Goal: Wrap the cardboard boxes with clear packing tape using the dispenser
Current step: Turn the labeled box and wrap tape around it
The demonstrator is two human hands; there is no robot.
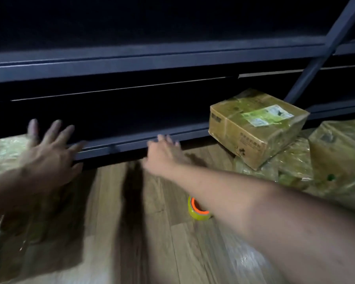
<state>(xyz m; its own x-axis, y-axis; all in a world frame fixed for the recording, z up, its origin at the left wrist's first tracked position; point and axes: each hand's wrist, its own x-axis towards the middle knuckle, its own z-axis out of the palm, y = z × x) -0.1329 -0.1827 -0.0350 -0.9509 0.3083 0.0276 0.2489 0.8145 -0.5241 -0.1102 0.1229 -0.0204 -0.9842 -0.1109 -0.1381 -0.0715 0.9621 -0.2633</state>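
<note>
Crossing the pale wooden plank floor, the bare right forearm partly hides the yellowish clear tape roll on an orange dispenser core, which lies unheld. Farther on, the right hand and left hand reach out with fingers spread, holding nothing, near the dark metal shelf rail. Beyond, to the right, a brown cardboard box and the glossy neighbouring boxes look wrapped; how many remain is unclear. The floor between the hands is open, and the rail bounds the reach.

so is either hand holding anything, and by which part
Nothing is held. The left hand and right hand are both open and empty; the tape roll lies untouched on the floor.
</note>
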